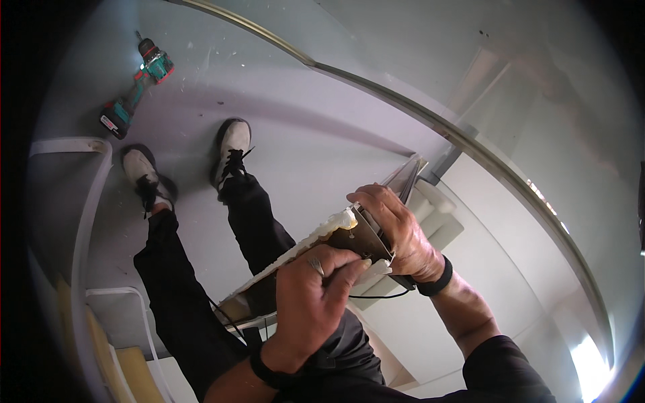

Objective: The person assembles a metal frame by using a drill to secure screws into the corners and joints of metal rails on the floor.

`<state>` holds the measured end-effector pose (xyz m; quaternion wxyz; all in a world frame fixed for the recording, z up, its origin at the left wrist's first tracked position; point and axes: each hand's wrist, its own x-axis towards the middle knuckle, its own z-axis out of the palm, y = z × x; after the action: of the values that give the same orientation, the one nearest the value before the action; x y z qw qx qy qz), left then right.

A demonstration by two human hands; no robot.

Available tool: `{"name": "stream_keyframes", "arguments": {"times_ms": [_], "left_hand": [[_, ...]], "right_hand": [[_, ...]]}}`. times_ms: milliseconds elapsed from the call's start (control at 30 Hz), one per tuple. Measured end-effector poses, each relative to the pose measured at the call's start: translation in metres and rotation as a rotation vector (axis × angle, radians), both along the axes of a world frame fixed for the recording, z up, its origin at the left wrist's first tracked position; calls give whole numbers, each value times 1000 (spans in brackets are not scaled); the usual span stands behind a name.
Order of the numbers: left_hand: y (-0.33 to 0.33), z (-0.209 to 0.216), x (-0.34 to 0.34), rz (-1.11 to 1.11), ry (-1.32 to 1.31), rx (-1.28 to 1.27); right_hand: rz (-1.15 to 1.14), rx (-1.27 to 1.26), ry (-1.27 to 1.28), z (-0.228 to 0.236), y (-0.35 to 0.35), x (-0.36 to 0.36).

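Note:
A long hollow profile [346,240] with a brownish inner face and ragged white foam along one edge lies across my lap, its end raised between my hands. My right hand [396,228] is wrapped over the far end of the profile, fingers curled on its top edge. Against the inner face near that end, my left hand [309,289] pinches with thumb and forefinger. Whatever sits between those fingertips is too small to make out. A thin black cable [379,297] runs below the profile toward my right wrist.
A green and black cordless drill [138,87] lies on the floor at the far left, beyond my shoes. White curved metal frames [94,181] stand at the left. A metal-edged rail [403,101] crosses from the top to the right. Pale rolled padding [433,215] is behind my right hand.

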<state>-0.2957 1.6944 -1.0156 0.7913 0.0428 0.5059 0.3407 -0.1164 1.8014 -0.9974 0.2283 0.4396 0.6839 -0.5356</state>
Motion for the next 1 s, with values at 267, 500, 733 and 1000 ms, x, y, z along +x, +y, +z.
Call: {"name": "stream_keyframes", "arguments": {"times_ms": [267,500,733,1000], "left_hand": [[-10,2,11,107,219,259],[-5,-4,-16,40,200,308],[-34,-189,-93,-104,952,137],[-10,-390,-127,-800,1514,-125]], "right_hand": [[-37,-22,32,0,1,3],[-46,-78,36,1,0,6],[-23,-39,53,5,-1,18],[8,60,-96,14,0,-2]]}}
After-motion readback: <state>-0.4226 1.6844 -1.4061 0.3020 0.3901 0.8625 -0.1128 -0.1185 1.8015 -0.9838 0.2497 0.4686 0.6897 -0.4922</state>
